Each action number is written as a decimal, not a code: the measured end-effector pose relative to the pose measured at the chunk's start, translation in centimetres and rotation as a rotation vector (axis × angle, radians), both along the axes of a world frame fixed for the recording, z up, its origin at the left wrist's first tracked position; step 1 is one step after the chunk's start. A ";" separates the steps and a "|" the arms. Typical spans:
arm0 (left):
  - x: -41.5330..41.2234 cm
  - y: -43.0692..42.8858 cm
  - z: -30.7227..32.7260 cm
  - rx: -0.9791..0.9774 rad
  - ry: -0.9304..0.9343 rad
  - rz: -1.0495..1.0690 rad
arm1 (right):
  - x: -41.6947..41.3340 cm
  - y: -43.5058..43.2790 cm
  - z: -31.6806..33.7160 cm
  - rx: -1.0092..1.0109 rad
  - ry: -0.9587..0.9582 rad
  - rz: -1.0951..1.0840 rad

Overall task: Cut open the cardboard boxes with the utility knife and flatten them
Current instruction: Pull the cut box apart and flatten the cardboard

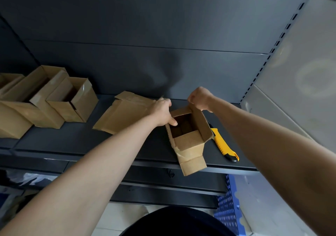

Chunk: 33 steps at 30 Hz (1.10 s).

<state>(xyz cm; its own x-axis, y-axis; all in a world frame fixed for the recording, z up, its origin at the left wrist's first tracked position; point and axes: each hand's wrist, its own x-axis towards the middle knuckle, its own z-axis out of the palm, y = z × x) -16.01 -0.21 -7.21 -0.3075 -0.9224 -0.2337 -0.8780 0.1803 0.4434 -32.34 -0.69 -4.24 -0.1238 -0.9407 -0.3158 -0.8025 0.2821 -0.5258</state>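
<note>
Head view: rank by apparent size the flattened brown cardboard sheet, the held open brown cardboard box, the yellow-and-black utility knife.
1-2. Flattened brown cardboard sheet and open brown cardboard box: look alike, no ranking.
3. Yellow-and-black utility knife.

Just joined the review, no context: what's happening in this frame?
A person holds a small open cardboard box on the dark metal shelf. The left hand grips its left wall and the right hand grips the far flap. The yellow utility knife lies unheld on the shelf, just right of the box. One flattened box lies to the left; further left, several opened boxes are not yet flattened.
</note>
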 end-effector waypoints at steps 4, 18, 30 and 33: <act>-0.1 -0.2 0.5 -0.141 0.043 0.016 | 0.0 0.2 -0.4 -0.047 -0.019 -0.049; -0.1 -1.1 2.5 0.011 0.637 0.614 | -0.1 0.2 1.2 -0.027 -0.385 -0.113; -0.3 1.8 4.7 0.110 0.024 -0.141 | -0.8 0.7 1.7 -0.214 -0.079 -0.289; -0.4 2.0 4.8 0.134 -0.239 -0.255 | -1.2 0.6 1.5 -0.231 -0.026 -0.263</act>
<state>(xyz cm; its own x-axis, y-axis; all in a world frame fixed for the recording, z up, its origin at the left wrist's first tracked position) -16.40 1.77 -2.42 -0.4460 -0.7794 -0.4400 -0.8937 0.3612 0.2660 -33.56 -0.10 -2.76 -0.3657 -0.9248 -0.1047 -0.7036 0.3483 -0.6194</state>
